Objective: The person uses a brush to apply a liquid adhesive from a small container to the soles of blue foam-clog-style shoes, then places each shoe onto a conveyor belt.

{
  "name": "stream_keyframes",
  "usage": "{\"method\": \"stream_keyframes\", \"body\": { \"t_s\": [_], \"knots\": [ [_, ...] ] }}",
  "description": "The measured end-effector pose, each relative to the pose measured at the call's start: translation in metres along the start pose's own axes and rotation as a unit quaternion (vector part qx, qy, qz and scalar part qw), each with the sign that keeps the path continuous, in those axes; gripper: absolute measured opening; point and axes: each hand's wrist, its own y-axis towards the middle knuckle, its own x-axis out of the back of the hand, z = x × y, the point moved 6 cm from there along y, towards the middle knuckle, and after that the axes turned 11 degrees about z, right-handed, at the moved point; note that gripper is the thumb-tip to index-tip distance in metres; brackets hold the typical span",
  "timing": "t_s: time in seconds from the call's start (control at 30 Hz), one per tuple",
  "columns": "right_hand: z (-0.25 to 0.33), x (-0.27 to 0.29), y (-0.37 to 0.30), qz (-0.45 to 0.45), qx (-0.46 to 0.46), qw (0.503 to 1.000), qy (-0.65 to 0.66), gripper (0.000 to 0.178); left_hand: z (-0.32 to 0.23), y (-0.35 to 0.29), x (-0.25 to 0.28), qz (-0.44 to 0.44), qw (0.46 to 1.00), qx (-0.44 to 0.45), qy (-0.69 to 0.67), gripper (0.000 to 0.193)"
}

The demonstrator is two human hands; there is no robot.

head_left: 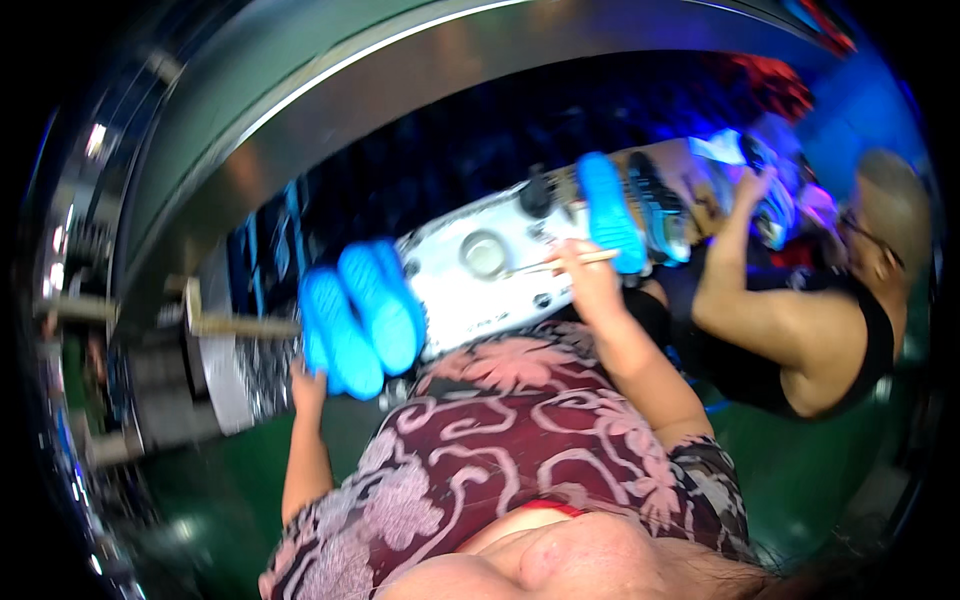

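Note:
My right hand [588, 278] is closed around the light wooden handle of a thin brush [545, 266]. The brush's far end points left, at the rim of a small round bowl [486, 254] that stands on a white board [460, 305]. At the left, my left hand [308, 384] grips the near end of a bright blue shoe sole [342, 335]; its fingers are partly hidden and blurred. Right beside that sole lies another blue sole [382, 305], at the board's left edge. One more blue sole [611, 215] lies just beyond my right hand.
A co-worker [800, 300] sits close on my right, one arm reaching over the bench. Dark shoe parts [657, 210] lie between us. A dark round object [537, 197] stands at the board's far edge. A wooden bar [240, 326] juts in from the left; a metal machine edge [330, 110] curves behind.

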Motion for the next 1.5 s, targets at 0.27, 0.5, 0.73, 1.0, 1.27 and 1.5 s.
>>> {"method": "stream_keyframes", "body": {
  "t_s": [0.27,0.5,0.73,1.0,1.27,1.5],
  "knots": [
    [-0.036,0.014,-0.015,-0.057,-0.055,0.996,0.049,0.031,-0.053,-0.044,0.028,0.161,0.775,0.177,-0.585,0.008],
    [-0.035,-0.015,-0.003,0.002,-0.058,0.997,0.051,0.029,-0.067,-0.053,0.028,0.059,0.913,0.110,-0.388,0.030],
    [-0.044,-0.003,-0.007,-0.023,-0.035,0.997,0.063,0.032,-0.075,-0.060,0.088,-0.146,0.982,0.012,-0.123,0.022],
    [-0.038,-0.013,-0.003,0.001,-0.044,0.994,0.099,0.029,-0.150,-0.098,0.039,-0.124,0.907,-0.055,-0.399,0.036],
    [0.037,-0.031,-0.006,0.060,0.109,0.992,0.026,0.033,-0.296,-0.051,0.016,0.069,0.864,-0.210,-0.453,0.032],
    [0.070,-0.056,-0.030,0.090,0.331,0.904,-0.254,0.019,-0.348,-0.050,0.009,0.078,0.852,-0.286,-0.432,0.042]
  ]
}}
